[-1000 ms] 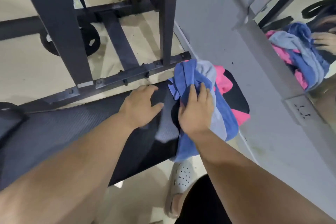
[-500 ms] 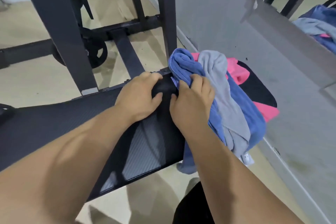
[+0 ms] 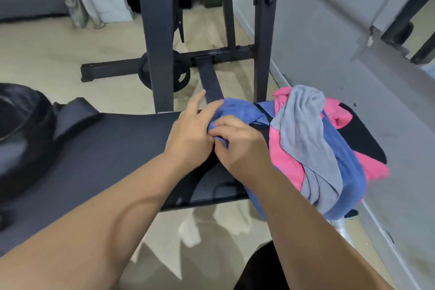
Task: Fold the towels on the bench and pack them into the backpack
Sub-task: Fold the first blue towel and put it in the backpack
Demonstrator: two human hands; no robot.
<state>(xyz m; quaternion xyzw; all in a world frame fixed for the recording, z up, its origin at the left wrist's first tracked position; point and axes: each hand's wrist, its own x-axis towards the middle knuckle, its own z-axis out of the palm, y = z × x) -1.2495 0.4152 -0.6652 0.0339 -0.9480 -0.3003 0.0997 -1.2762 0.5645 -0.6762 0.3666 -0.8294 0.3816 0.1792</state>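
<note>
Soft, even indoor light, bright on the pale floor [image 3: 42, 54], no hard glare. A dull sheen runs along the black bench pad [image 3: 106, 148], and pale reflections break the bench's shadow on the floor beneath. Edges bend with the wide lens: the rack upright [image 3: 155, 30] leans, forearms swell at the bottom. The left hand [image 3: 188, 134], right hand [image 3: 242, 148] and blue towel [image 3: 237, 110] look slightly smeared — the far background is soft too.

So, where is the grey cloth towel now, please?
Head view, right of centre: the grey towel drapes over the pink towel and blue towel on the black padded bench, beside the right hand.
</note>
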